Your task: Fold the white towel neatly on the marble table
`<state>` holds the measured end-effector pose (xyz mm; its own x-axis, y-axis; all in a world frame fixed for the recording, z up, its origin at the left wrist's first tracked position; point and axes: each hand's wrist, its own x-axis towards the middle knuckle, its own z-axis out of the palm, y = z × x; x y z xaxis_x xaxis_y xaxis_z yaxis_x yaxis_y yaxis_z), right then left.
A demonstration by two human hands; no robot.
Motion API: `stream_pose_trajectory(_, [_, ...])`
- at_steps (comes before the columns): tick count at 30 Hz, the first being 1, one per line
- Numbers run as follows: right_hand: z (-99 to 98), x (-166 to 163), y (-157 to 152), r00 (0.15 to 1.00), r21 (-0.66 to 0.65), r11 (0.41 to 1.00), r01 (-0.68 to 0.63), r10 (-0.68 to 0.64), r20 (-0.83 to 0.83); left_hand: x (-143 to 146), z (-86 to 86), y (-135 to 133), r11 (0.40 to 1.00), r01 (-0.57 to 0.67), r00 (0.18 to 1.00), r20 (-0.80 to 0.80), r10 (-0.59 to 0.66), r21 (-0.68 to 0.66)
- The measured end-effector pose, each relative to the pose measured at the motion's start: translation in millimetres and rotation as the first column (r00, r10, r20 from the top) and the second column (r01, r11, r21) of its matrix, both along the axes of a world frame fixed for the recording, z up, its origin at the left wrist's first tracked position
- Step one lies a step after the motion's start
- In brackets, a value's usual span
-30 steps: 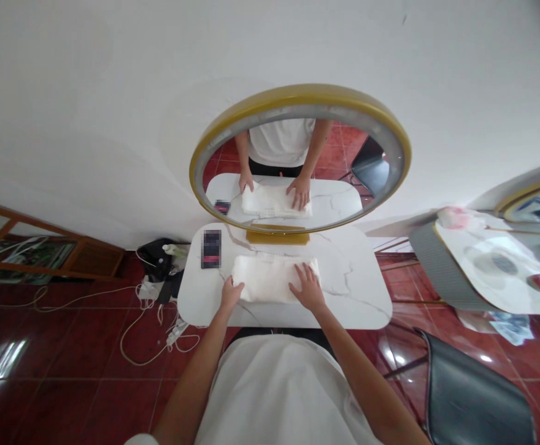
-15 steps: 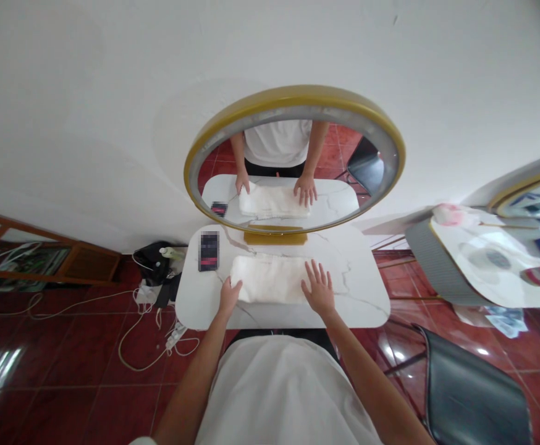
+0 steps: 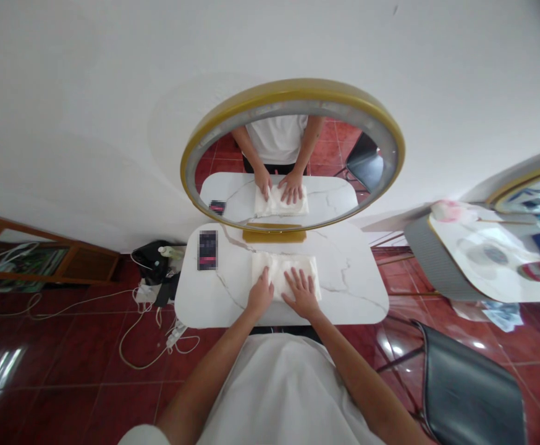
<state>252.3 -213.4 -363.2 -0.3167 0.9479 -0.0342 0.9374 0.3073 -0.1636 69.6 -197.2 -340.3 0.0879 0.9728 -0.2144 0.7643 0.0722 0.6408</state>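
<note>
A folded white cloth (image 3: 277, 262), which looks like a towel, lies on the white marble-patterned table (image 3: 358, 266). My left hand (image 3: 261, 295) is on the left part of the cloth, its fingers close together and closed on a layer of it. Flat on the right part rests my right hand (image 3: 303, 296), open with its fingers spread. The hands are a short way apart. Their reflection in the round mirror shows both on the cloth.
The gold-rimmed mirror (image 3: 293, 86) stands on a gold base (image 3: 274, 236) behind the cloth. A phone-like dark object (image 3: 207, 250), partly blurred, lies at the table's left. A black chair (image 3: 471, 389) is at right, near a second table (image 3: 464, 247). Cables (image 3: 131, 364) trail on the floor.
My left hand has moved right, from the cloth's left end to its middle, and the cloth is now shorter, with its left part folded over. My right hand has shifted left.
</note>
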Motion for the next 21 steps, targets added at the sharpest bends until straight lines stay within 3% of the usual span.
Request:
stream_pose_trajectory(3, [0.9, 5, 1, 1.0, -0.012, 1.0, 0.025, -0.025, 0.014, 1, -4.2, 2, 0.997, 0.05, 0.996, -0.073, -0.054, -0.057])
stream_pose_trajectory(7, [-2.8, 13, 2, 0.979, -0.039, 0.978, 0.204, -0.204, 0.01, -6, -0.8, -1, 0.979, 0.156, 0.977, -0.128, -0.173, -0.132])
stream_pose_trajectory(9, [-4.7, 15, 2, 0.973, -0.048, 0.972, 0.229, -0.23, -0.008, -10, 3.0, -6, 0.963, 0.227, 0.961, -0.13, -0.246, -0.146])
stream_pose_trajectory(14, [4.3, 18, 2, 0.984, 0.011, 0.984, 0.177, -0.176, -0.012, -27, 13.7, -14, 0.899, 0.429, 0.895, -0.089, -0.437, -0.091])
stream_pose_trajectory(18, [18.0, 21, -4, 1.0, 0.032, 0.999, 0.025, -0.025, -0.006, -47, 20.2, -9, 0.879, 0.463, 0.88, -0.172, -0.442, 0.115])
stream_pose_trajectory(21, [18.8, 23, -10, 0.996, -0.012, 0.996, -0.085, 0.084, -0.018, -54, 17.1, -4, 0.83, 0.539, 0.833, -0.23, -0.502, 0.14])
